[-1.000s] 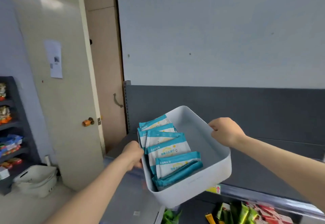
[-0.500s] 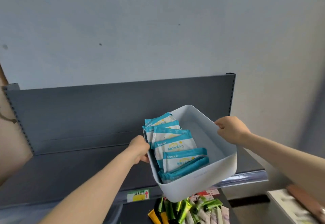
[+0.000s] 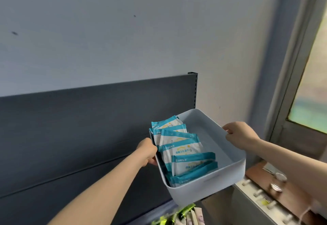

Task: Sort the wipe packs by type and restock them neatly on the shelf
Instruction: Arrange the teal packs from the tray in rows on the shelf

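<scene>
A pale grey plastic bin (image 3: 208, 186) hangs in the air, tilted toward me, over the right end of the dark grey shelf (image 3: 74, 154). Several teal-and-white wipe packs (image 3: 180, 150) stand in a leaning row along the bin's left side; its right half is bare. My left hand (image 3: 147, 151) grips the bin's left rim. My right hand (image 3: 238, 135) grips the right rim, fingers curled over the edge.
The shelf's dark back panel (image 3: 106, 111) ends at a slotted upright (image 3: 194, 87) beside a pale wall. Green and other small packets (image 3: 178, 216) lie on a lower shelf. A wooden counter (image 3: 261, 175) with small round items sits at the right, under a window frame (image 3: 300, 76).
The view has swung right along the shelf, from the door at the left end to the shelf's right end. Both hands have carried the bin along, keeping the same grip.
</scene>
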